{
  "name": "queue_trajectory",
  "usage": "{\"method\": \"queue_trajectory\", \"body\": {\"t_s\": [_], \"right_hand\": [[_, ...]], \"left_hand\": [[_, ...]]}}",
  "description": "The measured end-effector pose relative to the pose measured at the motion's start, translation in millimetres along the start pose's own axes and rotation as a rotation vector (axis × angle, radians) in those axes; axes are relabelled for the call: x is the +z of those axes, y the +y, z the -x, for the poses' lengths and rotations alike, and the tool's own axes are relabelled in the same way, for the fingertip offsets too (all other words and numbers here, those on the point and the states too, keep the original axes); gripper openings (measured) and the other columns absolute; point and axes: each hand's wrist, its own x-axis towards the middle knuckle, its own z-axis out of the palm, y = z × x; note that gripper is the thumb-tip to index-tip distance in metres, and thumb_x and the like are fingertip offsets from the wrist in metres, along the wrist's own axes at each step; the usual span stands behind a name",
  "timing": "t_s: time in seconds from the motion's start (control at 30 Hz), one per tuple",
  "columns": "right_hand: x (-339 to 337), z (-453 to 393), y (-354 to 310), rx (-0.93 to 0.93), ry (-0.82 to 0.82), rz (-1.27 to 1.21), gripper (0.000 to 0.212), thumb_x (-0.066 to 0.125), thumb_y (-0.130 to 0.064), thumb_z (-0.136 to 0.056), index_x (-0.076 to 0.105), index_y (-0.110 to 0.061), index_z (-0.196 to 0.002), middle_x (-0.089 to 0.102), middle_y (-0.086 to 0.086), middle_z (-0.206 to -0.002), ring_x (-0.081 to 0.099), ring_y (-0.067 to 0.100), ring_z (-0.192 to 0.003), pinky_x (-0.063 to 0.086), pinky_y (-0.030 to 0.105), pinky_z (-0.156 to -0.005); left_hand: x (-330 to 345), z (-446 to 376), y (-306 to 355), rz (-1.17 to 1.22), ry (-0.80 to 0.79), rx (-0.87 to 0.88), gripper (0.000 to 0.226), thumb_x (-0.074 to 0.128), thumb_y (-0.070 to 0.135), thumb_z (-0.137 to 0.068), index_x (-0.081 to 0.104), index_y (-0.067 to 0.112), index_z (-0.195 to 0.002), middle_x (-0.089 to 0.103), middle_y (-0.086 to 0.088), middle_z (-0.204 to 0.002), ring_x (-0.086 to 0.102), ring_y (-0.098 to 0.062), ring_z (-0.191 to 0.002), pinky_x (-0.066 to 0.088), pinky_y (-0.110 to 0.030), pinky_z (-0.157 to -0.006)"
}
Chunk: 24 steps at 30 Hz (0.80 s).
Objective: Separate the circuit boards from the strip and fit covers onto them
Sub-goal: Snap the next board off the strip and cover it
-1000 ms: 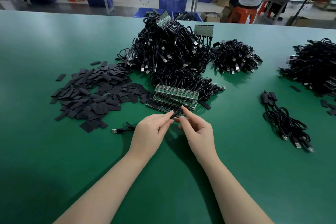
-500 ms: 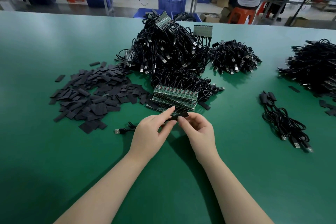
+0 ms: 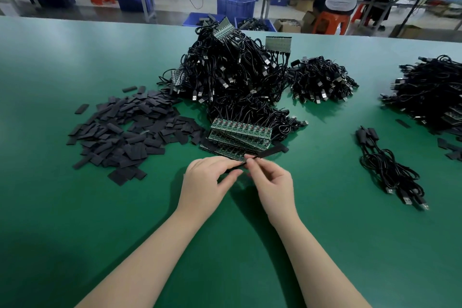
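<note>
My left hand (image 3: pixel 203 184) and my right hand (image 3: pixel 271 184) meet just in front of a stack of green circuit board strips (image 3: pixel 238 136) with black cables attached. Both hands pinch a small black cover (image 3: pixel 235 167) between their fingertips; whether a board is inside it is hidden by the fingers. A second black cover (image 3: pixel 272 151) lies on the table just beyond my right fingertips. A wide pile of loose black covers (image 3: pixel 125 132) spreads to the left.
A tall heap of black USB cables with board strips (image 3: pixel 230 72) rises behind the stack. Smaller cable piles lie at the back (image 3: pixel 321 81) and far right (image 3: pixel 432 92). A bundle of cables (image 3: pixel 390 170) rests at right. A person sits at a far bench.
The hands have shifted slightly left and closer together, with the left fingers now curled over the cover. The USB plug seen left of the left hand is now hidden.
</note>
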Motion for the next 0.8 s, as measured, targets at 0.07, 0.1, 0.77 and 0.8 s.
{"method": "queue_trajectory", "body": {"t_s": [0.07,0.1,0.77,0.8], "right_hand": [[4.0,3.5,-0.9,-0.042,-0.064,0.111,0.026,0.068,-0.016,-0.093,0.074,-0.041,-0.085,0.075,-0.021,-0.095,0.068,-0.004,-0.090,0.048,0.010,-0.078],[4.6,4.3,-1.7,-0.053,-0.075,0.128,0.028,0.068,-0.016,-0.093,0.073,-0.042,-0.084,0.075,-0.023,-0.095,0.068,-0.005,-0.090,0.048,0.010,-0.078],[-199.6,-61.7,-43.0,0.122,0.500,1.331,0.031,0.049,-0.024,-0.101,0.073,-0.005,-0.098,0.062,0.021,-0.090,0.056,0.040,-0.082,0.048,0.041,-0.074],[-201.6,-60.3,-40.7,0.140,0.497,1.429,0.028,0.053,-0.025,-0.099,0.073,-0.006,-0.103,0.063,0.022,-0.098,0.056,0.041,-0.091,0.043,0.043,-0.081]], "left_hand": [[-0.4,0.3,0.2,0.030,-0.008,0.024,0.019,0.064,0.031,-0.088,0.075,0.024,-0.103,0.072,0.013,-0.101,0.065,-0.010,-0.097,0.047,-0.037,-0.089],[-0.5,0.0,-0.2,0.046,-0.009,0.031,0.020,0.064,0.030,-0.088,0.075,0.023,-0.102,0.072,0.013,-0.101,0.065,-0.010,-0.097,0.048,-0.039,-0.089],[-2.2,-2.1,2.7,0.090,0.094,-0.053,0.020,0.061,0.013,-0.095,0.073,0.019,-0.110,0.071,0.012,-0.105,0.063,-0.005,-0.098,0.049,-0.038,-0.093],[-2.0,-2.1,3.1,0.092,0.092,-0.054,0.020,0.061,0.013,-0.095,0.073,0.019,-0.110,0.071,0.012,-0.105,0.063,-0.005,-0.096,0.049,-0.038,-0.092]]}}
